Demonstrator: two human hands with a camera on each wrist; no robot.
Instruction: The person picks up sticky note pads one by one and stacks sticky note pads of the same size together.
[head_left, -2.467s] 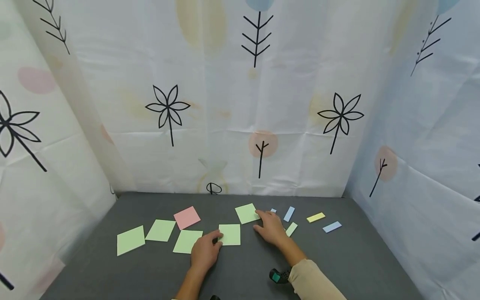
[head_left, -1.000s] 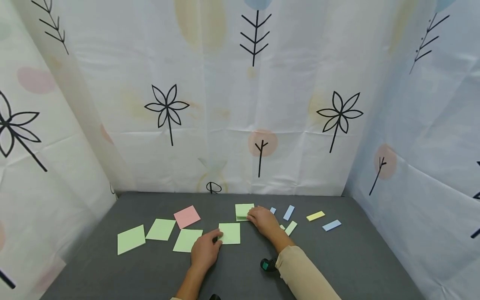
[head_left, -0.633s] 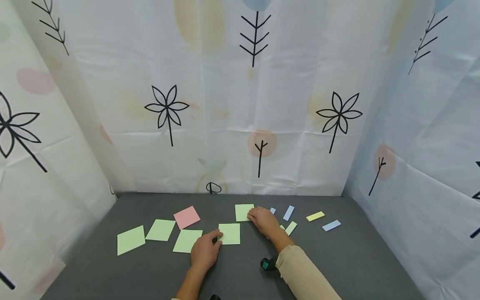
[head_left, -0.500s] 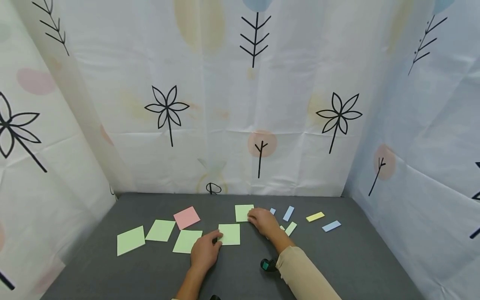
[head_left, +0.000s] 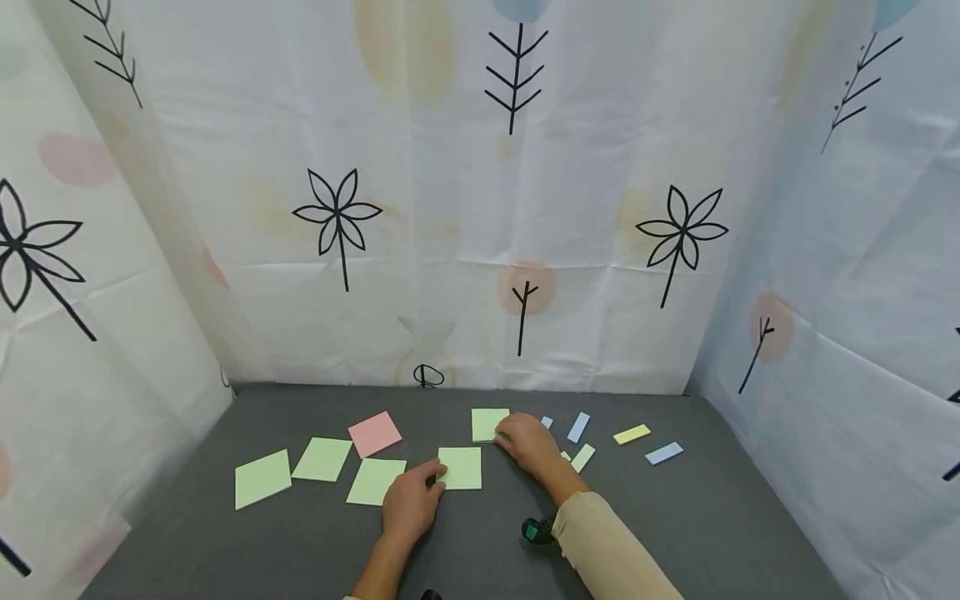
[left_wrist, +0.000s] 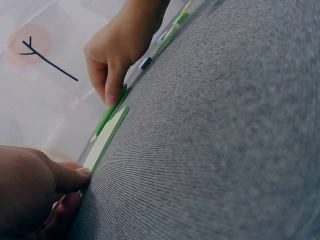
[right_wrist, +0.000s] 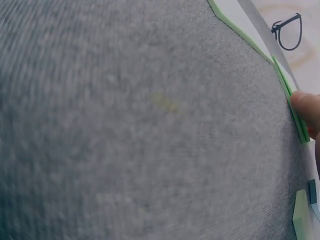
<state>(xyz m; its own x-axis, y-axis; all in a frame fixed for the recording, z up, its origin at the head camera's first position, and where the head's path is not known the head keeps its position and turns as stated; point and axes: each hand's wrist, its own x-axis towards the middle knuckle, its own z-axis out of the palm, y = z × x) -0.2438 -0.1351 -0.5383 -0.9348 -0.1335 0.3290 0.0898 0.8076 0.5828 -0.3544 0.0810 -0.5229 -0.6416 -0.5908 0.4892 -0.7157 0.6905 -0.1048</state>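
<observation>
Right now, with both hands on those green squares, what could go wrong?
The right fingers grip the far green square, which looks double-layered in the right wrist view, so the layers might slip. The left fingers touch the nearer green square; lifting them could nudge it. The right forearm could brush the green strip beside it.

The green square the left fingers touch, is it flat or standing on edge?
Flat. In the head view, the green square shows its broad face; in the left wrist view, its edge runs along the grey surface.
</observation>
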